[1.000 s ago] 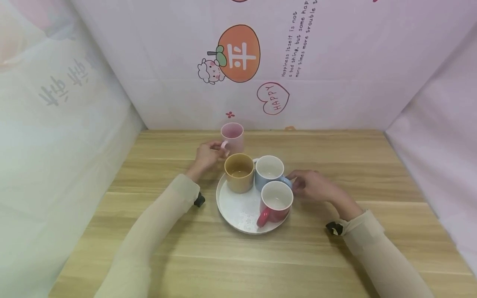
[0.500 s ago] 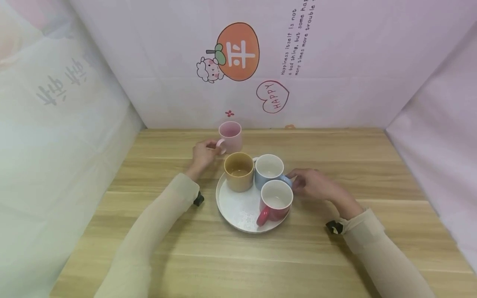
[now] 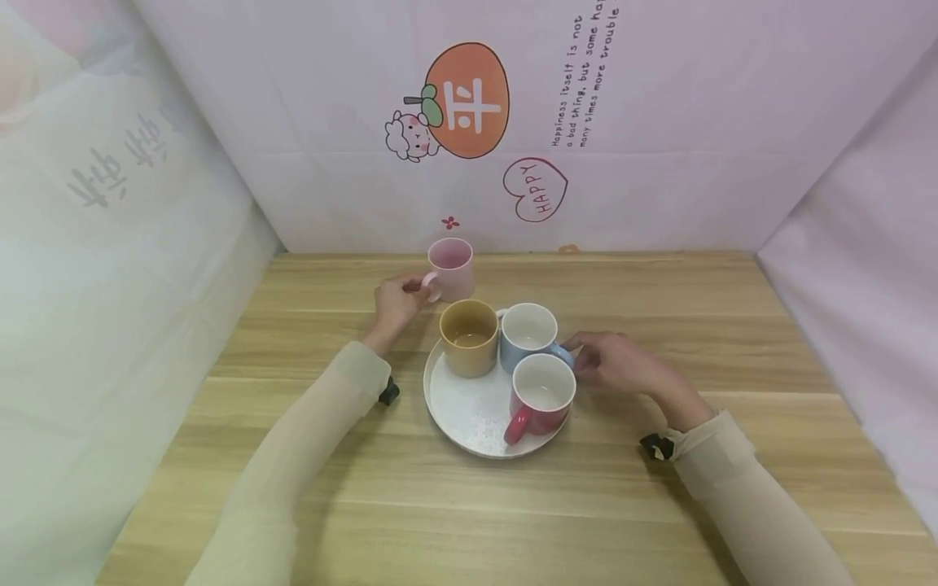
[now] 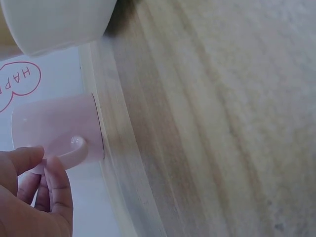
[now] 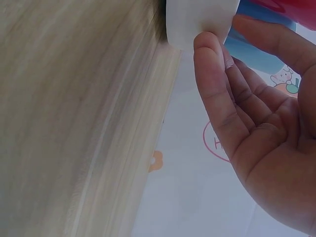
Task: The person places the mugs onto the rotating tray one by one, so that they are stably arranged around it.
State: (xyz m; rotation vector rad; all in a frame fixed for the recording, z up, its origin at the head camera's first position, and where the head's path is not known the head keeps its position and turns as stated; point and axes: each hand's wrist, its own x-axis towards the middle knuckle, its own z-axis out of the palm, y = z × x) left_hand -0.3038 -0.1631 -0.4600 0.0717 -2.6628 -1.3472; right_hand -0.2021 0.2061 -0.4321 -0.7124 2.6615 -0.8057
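At the back of the table, my left hand point(image 3: 396, 305) pinches the handle of a pink mug point(image 3: 453, 281) between thumb and fingers; its base shows at table level in the left wrist view. The mug is upright, behind a round white tray point(image 3: 465, 419). Three mugs stand on the tray: a mustard-yellow mug point(image 3: 469, 362), a light blue mug point(image 3: 513, 356) and a red mug point(image 3: 553, 419). My right hand point(image 3: 619, 362) holds the tray's right edge, thumb on the outer wall point(image 5: 190, 22) and index fingertip at the rim, close by the blue mug's handle.
The wooden table point(image 3: 440, 521) ends at a white cloth backdrop point(image 3: 645, 179) printed with an orange and lettering. Cloth walls also close off the left and right sides. The yellow mug stands between the left forearm and the other tray mugs.
The pink mug has shifted slightly left together with my left hand, its handle now farther from the yellow mug. The right hand, tray and the mugs on it stay put.
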